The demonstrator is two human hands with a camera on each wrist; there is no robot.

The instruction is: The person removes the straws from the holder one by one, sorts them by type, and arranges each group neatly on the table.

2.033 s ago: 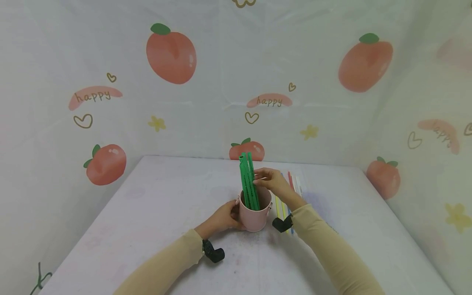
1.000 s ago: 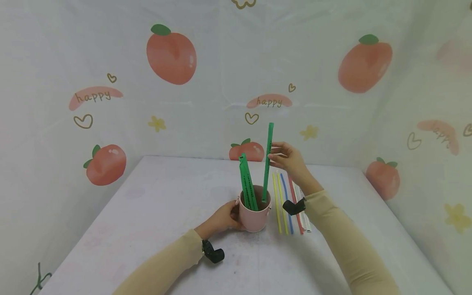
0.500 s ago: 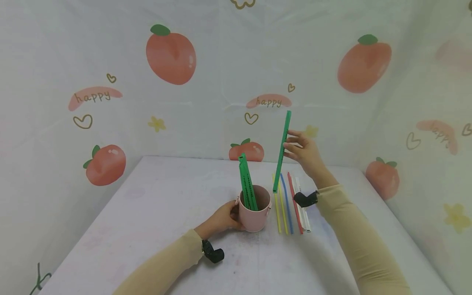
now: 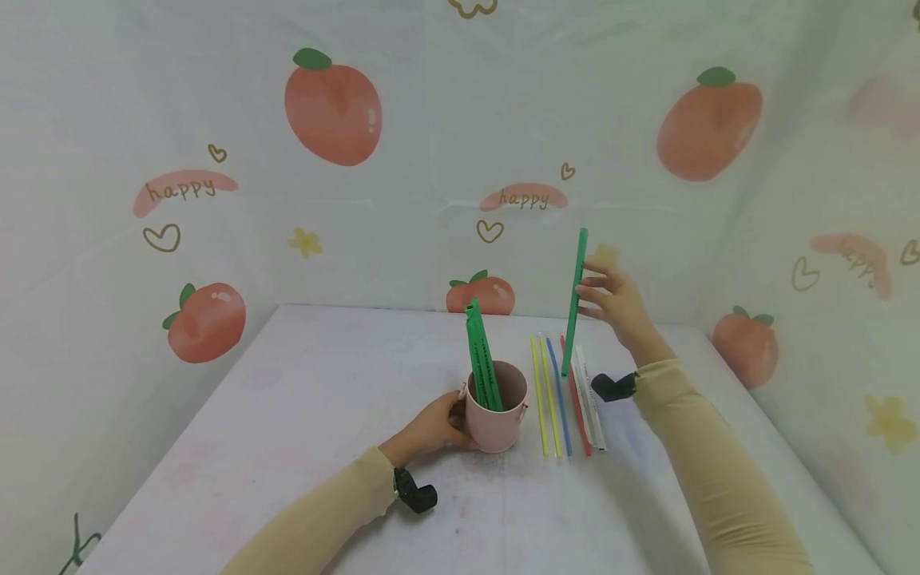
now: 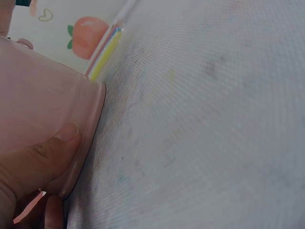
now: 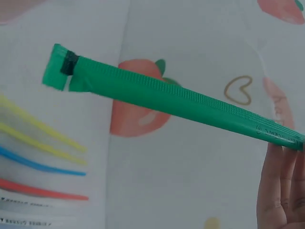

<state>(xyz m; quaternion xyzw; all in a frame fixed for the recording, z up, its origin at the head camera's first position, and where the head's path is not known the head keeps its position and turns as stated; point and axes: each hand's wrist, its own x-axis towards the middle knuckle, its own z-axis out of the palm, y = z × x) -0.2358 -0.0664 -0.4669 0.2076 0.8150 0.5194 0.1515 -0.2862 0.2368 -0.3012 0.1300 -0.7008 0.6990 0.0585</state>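
Observation:
A small pink pail (image 4: pixel 492 431) stands upright on the table, several green wrapped straws (image 4: pixel 483 359) leaning left inside it. My left hand (image 4: pixel 434 423) grips the pail's left side; in the left wrist view its thumb (image 5: pixel 55 148) lies along the wall of the pail near the base. My right hand (image 4: pixel 616 299) pinches one green wrapped straw (image 4: pixel 574 303) near its middle and holds it nearly vertical in the air, right of the pail. The right wrist view shows this straw (image 6: pixel 143 93) with a crimped, sealed end and small print.
Right of the pail lies a row of straws: two yellow straws (image 4: pixel 541 407), a blue straw (image 4: pixel 560 399), a red straw (image 4: pixel 580 415) and white-wrapped straws (image 4: pixel 593 415). The held straw's lower end overlaps the row. A fruit-print curtain (image 4: pixel 402 239) hangs behind the table (image 4: pixel 323 383).
My right hand has drawn one green wrapped straw up out of the pail and carried it right, above the row, lowering it slightly at the end. My left hand keeps its place.

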